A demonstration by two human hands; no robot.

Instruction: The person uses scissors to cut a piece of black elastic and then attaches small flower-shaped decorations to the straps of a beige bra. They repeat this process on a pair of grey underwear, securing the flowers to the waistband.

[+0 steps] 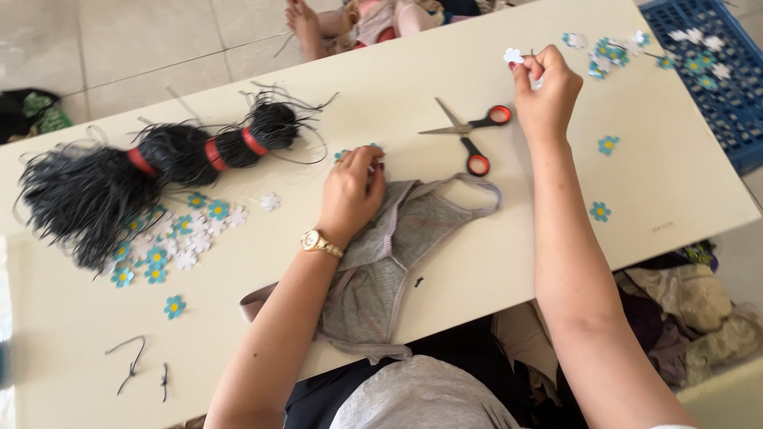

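My left hand (354,189), with a gold wristwatch, rests fingers curled on the top of a grey undergarment (397,254) lying on the cream table (556,230), and pinches a small blue flower at the fabric's edge. My right hand (547,91) is raised further back, its fingertips pinched on a small white paper flower (513,56). Scissors with red and black handles (474,135) lie open between the two hands.
A bundle of black cords with red bands (151,171) lies at the left beside a heap of blue and white flowers (171,238). More flowers sit at the back right and in a blue crate (715,87). Another person's bare foot (306,24) shows beyond the table.
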